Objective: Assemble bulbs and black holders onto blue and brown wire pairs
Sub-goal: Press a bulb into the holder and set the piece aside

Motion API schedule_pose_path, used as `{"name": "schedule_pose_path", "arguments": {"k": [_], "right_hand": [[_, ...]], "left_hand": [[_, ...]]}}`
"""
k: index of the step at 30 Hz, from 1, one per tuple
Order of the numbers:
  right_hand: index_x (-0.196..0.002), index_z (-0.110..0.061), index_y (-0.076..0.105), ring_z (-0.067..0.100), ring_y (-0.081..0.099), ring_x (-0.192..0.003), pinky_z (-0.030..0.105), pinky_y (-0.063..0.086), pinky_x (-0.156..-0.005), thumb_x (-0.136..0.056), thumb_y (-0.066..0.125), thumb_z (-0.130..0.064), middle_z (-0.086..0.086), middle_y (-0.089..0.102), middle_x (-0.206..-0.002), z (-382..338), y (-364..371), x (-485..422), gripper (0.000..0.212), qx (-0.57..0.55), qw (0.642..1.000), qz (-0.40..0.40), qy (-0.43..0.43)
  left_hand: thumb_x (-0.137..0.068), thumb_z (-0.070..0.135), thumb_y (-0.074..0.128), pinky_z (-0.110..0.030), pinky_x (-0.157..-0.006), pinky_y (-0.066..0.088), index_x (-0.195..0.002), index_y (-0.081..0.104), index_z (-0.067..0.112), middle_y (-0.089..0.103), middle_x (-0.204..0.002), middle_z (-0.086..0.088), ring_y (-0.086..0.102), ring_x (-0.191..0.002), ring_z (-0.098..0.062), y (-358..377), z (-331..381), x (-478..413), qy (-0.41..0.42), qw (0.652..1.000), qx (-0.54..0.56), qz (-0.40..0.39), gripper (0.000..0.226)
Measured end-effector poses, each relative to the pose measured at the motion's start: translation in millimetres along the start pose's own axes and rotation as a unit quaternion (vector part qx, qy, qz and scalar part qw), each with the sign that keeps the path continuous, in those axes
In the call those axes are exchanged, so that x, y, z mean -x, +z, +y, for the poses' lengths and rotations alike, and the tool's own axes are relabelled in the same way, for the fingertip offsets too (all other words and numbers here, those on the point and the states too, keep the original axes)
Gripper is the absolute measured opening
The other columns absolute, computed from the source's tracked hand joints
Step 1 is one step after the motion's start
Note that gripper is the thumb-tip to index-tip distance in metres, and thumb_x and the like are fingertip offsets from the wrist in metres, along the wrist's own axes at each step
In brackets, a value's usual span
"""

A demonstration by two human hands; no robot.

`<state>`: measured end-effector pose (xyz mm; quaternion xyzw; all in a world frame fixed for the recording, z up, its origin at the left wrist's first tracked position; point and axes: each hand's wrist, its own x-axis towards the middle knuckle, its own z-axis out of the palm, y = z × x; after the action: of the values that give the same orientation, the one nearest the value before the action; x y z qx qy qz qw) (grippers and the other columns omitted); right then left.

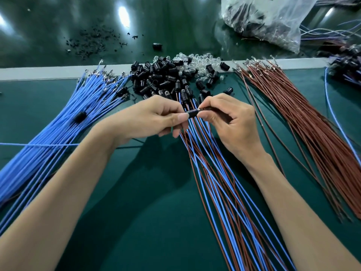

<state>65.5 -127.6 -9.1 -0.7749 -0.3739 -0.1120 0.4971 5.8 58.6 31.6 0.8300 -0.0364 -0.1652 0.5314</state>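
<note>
My left hand (pixel 156 117) pinches a small black holder (pixel 193 112) between thumb and fingers. My right hand (pixel 228 120) pinches a brown wire end (pixel 207 108) whose metal tip sits at the holder's right opening. Below both hands lies a fan of assembled blue and brown wire pairs (pixel 218 182) with holders at their far ends. A bundle of loose blue wires (pixel 58 133) lies on the left, a bundle of brown wires (pixel 304 122) on the right. A heap of black holders (pixel 162 75) and clear bulbs (pixel 197 61) sits behind the hands.
A grey strip (pixel 39 74) crosses the green table. Beyond it lie black crumbs (pixel 91 42) and a plastic bag of parts (pixel 269 18). More wired holders (pixel 347 67) pile at the far right. One stray holder (pixel 80 116) rests on the blue wires.
</note>
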Motion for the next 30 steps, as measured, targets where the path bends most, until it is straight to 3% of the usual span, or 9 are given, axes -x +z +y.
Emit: {"name": "schedule_pose_path", "arguments": {"k": [3,7,11,18,21,23,25,27,30], "right_hand": [[-0.096,-0.009,0.07,-0.002,0.057,-0.077,0.011,0.043,-0.074,-0.082,0.072,-0.01,-0.008,0.062,-0.084,-4.7,-0.3,-0.1,0.015,-0.067,0.997,-0.001,0.035],[-0.117,-0.018,0.059,0.008,0.069,-0.085,0.02,0.053,-0.083,-0.074,0.076,-0.011,0.001,0.069,-0.098,-13.5,2.7,3.1,0.046,-0.226,0.968,-0.066,0.086],[-0.096,-0.015,0.07,0.003,0.063,-0.076,0.019,0.049,-0.075,-0.078,0.075,-0.011,-0.006,0.068,-0.083,-12.3,4.9,1.4,0.02,-0.123,0.987,-0.08,0.065],[-0.084,-0.028,0.066,0.002,0.062,-0.061,0.018,0.051,-0.064,-0.08,0.071,-0.018,-0.012,0.066,-0.069,-8.5,7.2,2.4,0.012,-0.169,0.972,-0.077,0.144],[-0.086,-0.022,0.066,0.003,0.058,-0.061,0.016,0.048,-0.064,-0.084,0.067,-0.011,-0.012,0.066,-0.068,-3.0,4.3,-0.2,0.011,-0.21,0.963,-0.025,0.17],[-0.091,-0.017,0.066,0.007,0.056,-0.062,0.018,0.047,-0.063,-0.086,0.064,-0.009,-0.008,0.066,-0.069,3.7,-4.2,-5.2,0.01,-0.285,0.932,0.049,0.218],[-0.099,-0.014,0.062,0.008,0.057,-0.061,0.018,0.048,-0.062,-0.089,0.063,-0.006,-0.004,0.067,-0.069,7.3,-5.0,-10.6,0.013,-0.338,0.897,0.078,0.276],[-0.105,-0.014,0.057,0.007,0.059,-0.059,0.019,0.049,-0.06,-0.089,0.065,-0.009,-0.002,0.069,-0.068,10.3,3.0,-16.2,0.018,-0.319,0.891,0.066,0.316],[-0.107,-0.016,0.06,0.006,0.063,-0.061,0.025,0.051,-0.065,-0.091,0.065,-0.021,-0.003,0.072,-0.076,14.9,10.9,-27.4,0.017,-0.139,0.938,0.064,0.312]], "left_hand": [[-0.092,0.025,0.049,-0.008,-0.047,0.03,-0.079,0.06,0.006,0.046,-0.051,0.009,0.036,-0.049,-0.003,0.7,0.6,0.9,0.013,0.998,0.063,-0.001,0.027],[-0.085,0.036,0.052,-0.009,-0.048,0.032,-0.068,0.062,0.012,0.047,-0.049,0.006,0.038,-0.047,-0.005,-0.1,2.5,2.2,0.022,0.996,0.084,-0.014,0.031],[-0.085,0.037,0.053,-0.011,-0.045,0.03,-0.067,0.066,0.016,0.05,-0.049,0.004,0.038,-0.049,-0.009,1.2,1.5,2.3,0.009,0.997,0.06,-0.048,0.031],[-0.08,0.042,0.053,-0.012,-0.043,0.029,-0.056,0.06,0.02,0.044,-0.044,0.005,0.037,-0.044,-0.007,-3.4,1.3,1.5,-0.031,0.998,0.033,-0.031,0.033],[-0.084,0.036,0.051,-0.013,-0.052,0.04,-0.065,0.061,0.011,0.058,-0.051,0.0,0.05,-0.05,-0.009,-5.9,6.6,6.1,-0.022,0.998,0.036,-0.039,0.033],[-0.084,0.038,0.051,-0.012,-0.063,0.044,-0.068,0.067,0.011,0.067,-0.062,-0.001,0.058,-0.062,-0.007,-6.7,13.7,11.3,-0.003,0.999,-0.002,-0.052,0.035],[-0.084,0.041,0.054,-0.009,-0.062,0.042,-0.066,0.07,0.017,0.066,-0.063,0.004,0.056,-0.061,-0.003,0.5,23.0,13.5,0.008,0.998,-0.008,-0.054,0.035],[-0.088,0.035,0.058,-0.007,-0.051,0.038,-0.062,0.069,0.018,0.062,-0.058,0.008,0.05,-0.05,0.0,16.3,29.1,9.2,-0.004,0.998,0.053,-0.024,0.033],[-0.09,0.027,0.062,-0.006,-0.049,0.043,-0.065,0.07,0.012,0.064,-0.058,0.004,0.055,-0.045,-0.002,38.2,27.1,-3.6,-0.072,0.983,0.161,0.053,0.03]]}}
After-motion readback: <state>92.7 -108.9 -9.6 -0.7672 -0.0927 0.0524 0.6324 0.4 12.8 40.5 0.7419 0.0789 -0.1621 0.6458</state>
